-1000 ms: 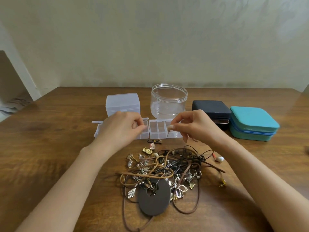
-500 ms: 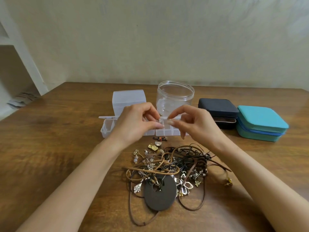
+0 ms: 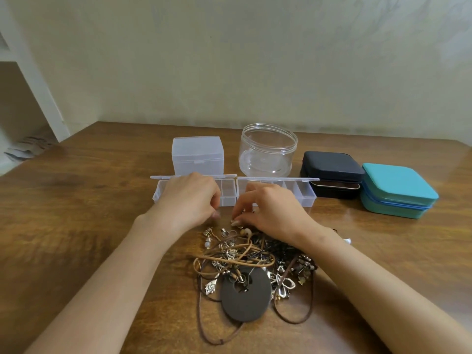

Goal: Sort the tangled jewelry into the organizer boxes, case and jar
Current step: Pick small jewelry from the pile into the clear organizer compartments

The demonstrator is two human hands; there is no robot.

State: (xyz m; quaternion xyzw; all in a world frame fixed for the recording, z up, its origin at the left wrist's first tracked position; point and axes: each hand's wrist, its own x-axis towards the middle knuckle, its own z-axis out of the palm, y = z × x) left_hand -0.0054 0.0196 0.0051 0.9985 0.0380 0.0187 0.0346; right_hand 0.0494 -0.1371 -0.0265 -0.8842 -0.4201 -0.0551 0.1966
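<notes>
Covering much of the left clear plastic organizer box (image 3: pixel 228 194), the left hand (image 3: pixel 187 203) is curled, fingertips down at the brown wooden table (image 3: pixel 76 226); whether anything is held cannot be told. The right hand (image 3: pixel 272 214) is narrowed to a pinch at the far edge of the tangled pile of cords, chains and charms (image 3: pixel 245 259), but anything pinched is too small to be made out. The right clear plastic organizer box (image 3: pixel 304 194) is partly hidden behind it. Half a second earlier both hands were raised before the boxes, fingertips meeting; they have since been lowered.
</notes>
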